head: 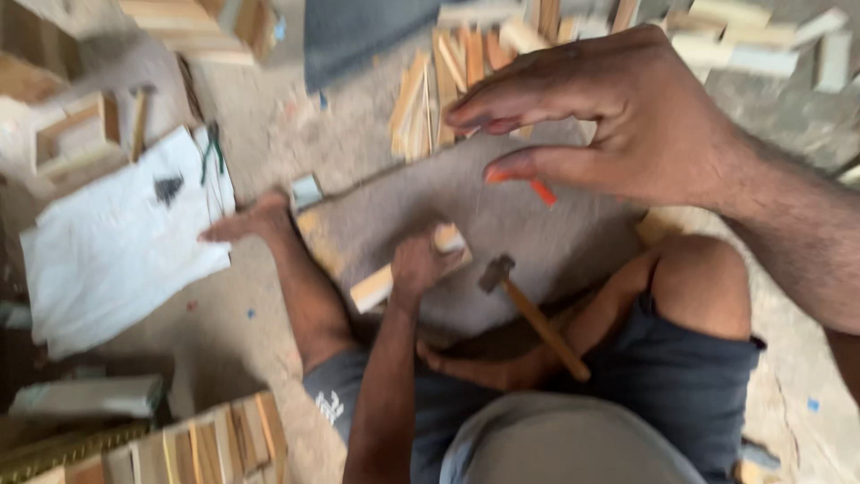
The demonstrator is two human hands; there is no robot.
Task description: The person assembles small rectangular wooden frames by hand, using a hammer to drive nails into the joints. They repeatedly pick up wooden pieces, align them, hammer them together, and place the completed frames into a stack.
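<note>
At the centre of the frame, we are seeing the left hand gripping a pale wood block beside a hammer. At upper right, the right hand is hovering with fingers curled, seemingly pinching something orange.

This is a rough woodworking workshop with a dusty floor: wood offcuts lie heaped about, a hammer rests nearby, and stacked slats sit alongside.

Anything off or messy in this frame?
Nothing damaged. The hammer lies loose across the person's lap, unheld. Left hand pins a wood block on the grey mat; right hand hovers with an orange stick. Wood offcuts lie scattered.
</note>
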